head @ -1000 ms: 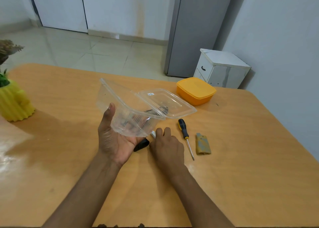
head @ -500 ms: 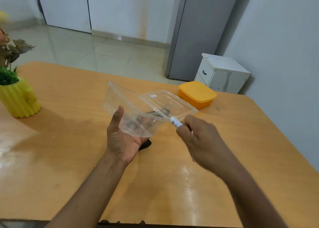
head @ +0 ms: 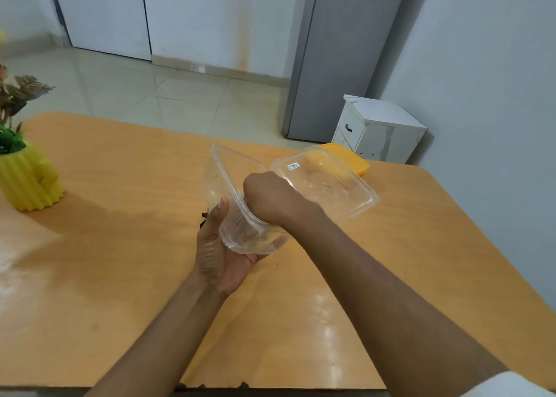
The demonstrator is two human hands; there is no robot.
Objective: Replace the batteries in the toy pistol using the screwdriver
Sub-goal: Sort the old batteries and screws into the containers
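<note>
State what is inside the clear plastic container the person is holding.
The right hand reaches into the clear plastic container, which the left hand cradles. The right hand's fingers are covered, so whatever they hold or drop there cannot be seen.

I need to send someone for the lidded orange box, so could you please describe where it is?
Start at the wooden table and go to its far right corner, nearest the small white cabinet on the floor. The orange box sits there, partly seen through the open lid of the clear plastic container. It is opaque orange with a matching lid, unlike the transparent container or the ribbed yellow plant pot.
</note>
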